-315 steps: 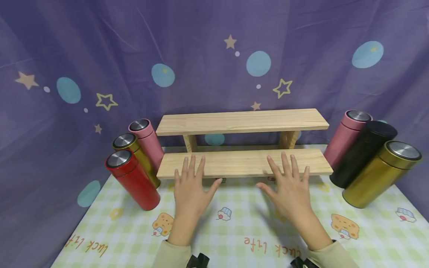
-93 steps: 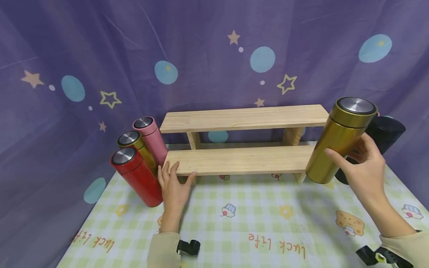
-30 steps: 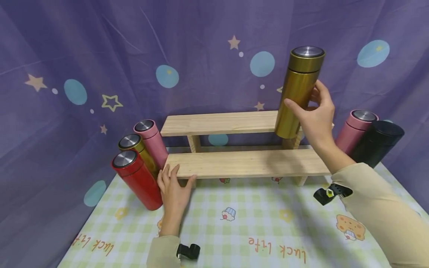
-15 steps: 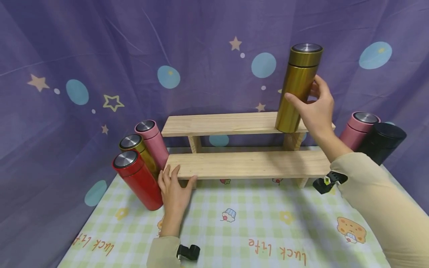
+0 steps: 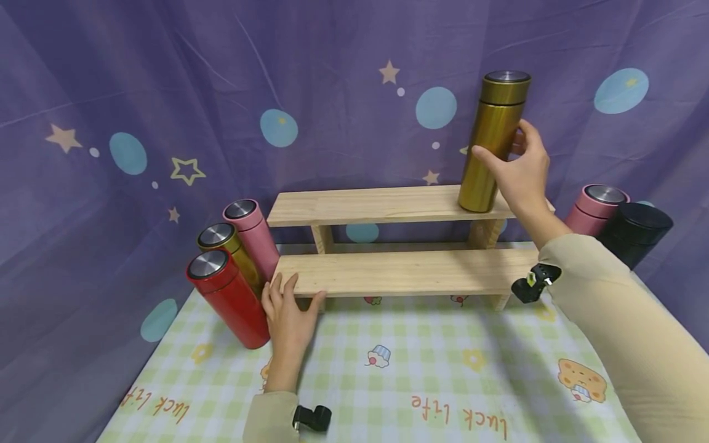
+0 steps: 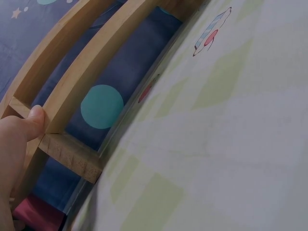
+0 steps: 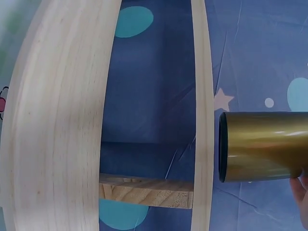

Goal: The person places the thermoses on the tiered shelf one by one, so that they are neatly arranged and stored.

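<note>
My right hand (image 5: pixel 522 172) holds a gold thermos (image 5: pixel 495 138) with a steel-topped lid, thumb on its near side and fingers behind. The thermos stands nearly upright over the right part of the two-tier wooden shelf (image 5: pixel 365 205). In the right wrist view, a narrow gap shows between the base of the gold thermos (image 7: pixel 262 147) and the upper board (image 7: pixel 204 120). My left hand (image 5: pixel 290 320) grips the left end of the lower board (image 5: pixel 399 272), fingers over its top. The left thumb (image 6: pixel 36 118) presses the board's front edge.
Left of the shelf stand a red thermos (image 5: pixel 229 301), a second gold thermos (image 5: pixel 221 237) and a pink thermos (image 5: pixel 252 227). To the right, a pink thermos (image 5: pixel 595 212) and a black thermos (image 5: pixel 637 234) are partly behind the right sleeve. A purple curtain (image 5: pixel 354 74) hangs behind.
The right hand lifted the gold thermos from the table at right, carried it left and up over the upper board, then moved it slightly farther back. The left hand stays on the shelf end.
</note>
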